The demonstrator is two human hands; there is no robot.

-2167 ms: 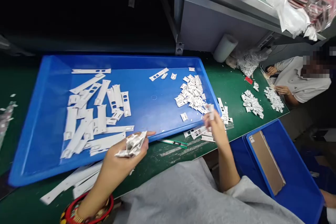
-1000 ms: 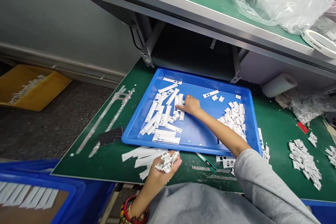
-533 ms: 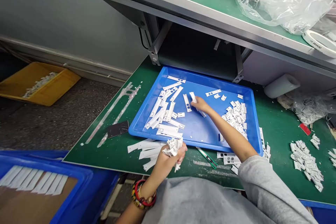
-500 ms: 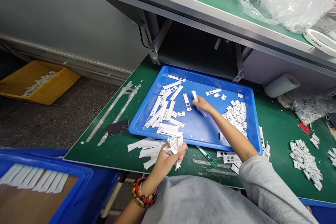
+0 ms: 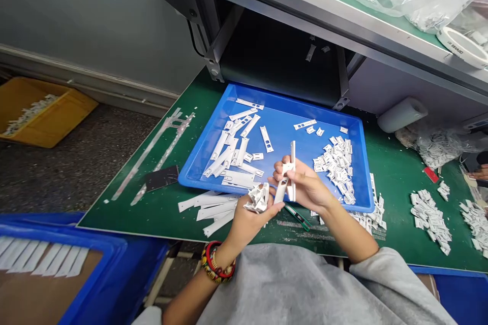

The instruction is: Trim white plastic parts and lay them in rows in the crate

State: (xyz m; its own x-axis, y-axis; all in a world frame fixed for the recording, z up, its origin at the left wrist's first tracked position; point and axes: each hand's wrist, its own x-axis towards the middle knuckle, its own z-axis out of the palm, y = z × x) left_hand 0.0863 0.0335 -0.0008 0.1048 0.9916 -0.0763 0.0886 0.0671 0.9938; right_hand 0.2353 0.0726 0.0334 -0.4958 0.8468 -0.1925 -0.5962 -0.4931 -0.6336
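In my left hand is a bunch of small white plastic pieces, closed against the palm. My right hand grips white plastic strips, one standing upright, another slanting down with a window-like slot. The slanted strip's lower end meets my left thumb and fingertips. Both hands are over the front edge of a blue tray. Inside it, long white strips are heaped at the left and small white pieces at the right.
A green-handled cutter lies before the tray. More strips and small piles rest on the green table. A metal-edged shelf overhangs the back. Blue and yellow bins stand at the left.
My right hand has moved from the middle of the tray toward me, bringing the white strips up to my left hand. The view has shifted slightly.
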